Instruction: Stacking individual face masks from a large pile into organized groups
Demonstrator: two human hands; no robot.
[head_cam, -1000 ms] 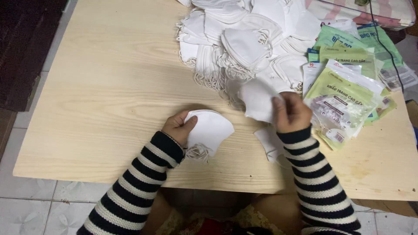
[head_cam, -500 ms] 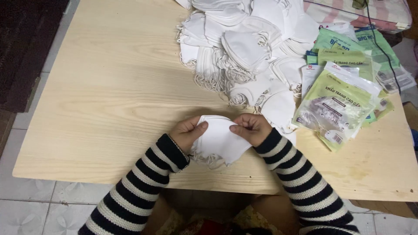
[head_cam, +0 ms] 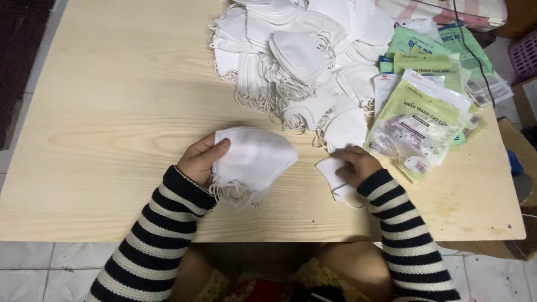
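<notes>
Moved apart since earlier: left hand gripping stacked masks, right hand pinching another mask; far pile left unsorted.

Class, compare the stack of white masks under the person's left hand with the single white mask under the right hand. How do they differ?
The stack of masks is thick, several layered together; the single mask is one thin piece. The stack looks larger and shows a bunch of ear loops at its lower edge; the single mask is mostly hidden under the right hand. The left hand grips the stack's side. Both are white and lie on the wooden table.
</notes>
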